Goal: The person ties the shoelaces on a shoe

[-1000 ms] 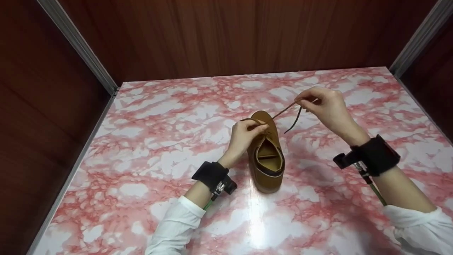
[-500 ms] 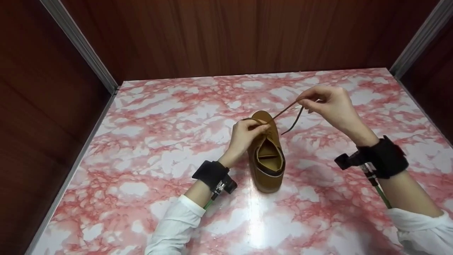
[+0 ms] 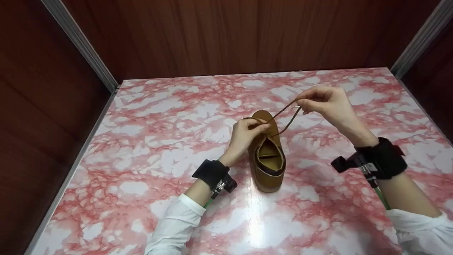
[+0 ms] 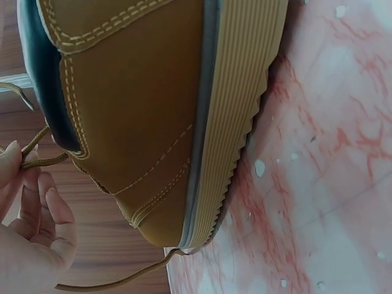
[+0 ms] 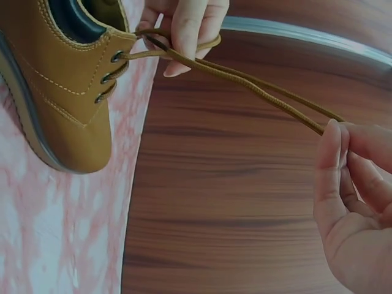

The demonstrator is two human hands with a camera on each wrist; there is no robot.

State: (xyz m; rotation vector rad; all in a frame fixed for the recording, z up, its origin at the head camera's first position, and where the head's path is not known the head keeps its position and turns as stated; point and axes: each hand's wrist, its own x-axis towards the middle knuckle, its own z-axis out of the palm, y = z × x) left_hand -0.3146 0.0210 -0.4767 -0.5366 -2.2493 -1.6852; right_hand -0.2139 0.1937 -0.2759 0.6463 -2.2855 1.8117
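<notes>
A tan-brown lace-up shoe (image 3: 269,182) stands on the table, toe pointing away from me. My left hand (image 3: 247,136) is at the shoe's lacing and pinches the brown shoelace (image 5: 245,83) between thumb and fingers close to the eyelets. Up and to the right of the shoe, my right hand (image 3: 329,106) pinches the lace between thumb and forefinger. Two lace strands stretch from there back to the shoe, forming a long loop. In the left wrist view, a lace length (image 4: 122,282) hangs past the toe of the shoe (image 4: 141,104).
The table (image 3: 141,212) has a red and white marbled top. Dark reddish wood-grain panels (image 3: 230,35) stand at the back and both sides, with grey metal strips (image 3: 79,42) at the corners. Black wrist straps with small cameras (image 3: 212,175) sit on both wrists.
The lace end that dangled loose below my right hand has swung in; that strand now runs to the shoe as a loop. The right hand shifted slightly right; the left stayed put.
</notes>
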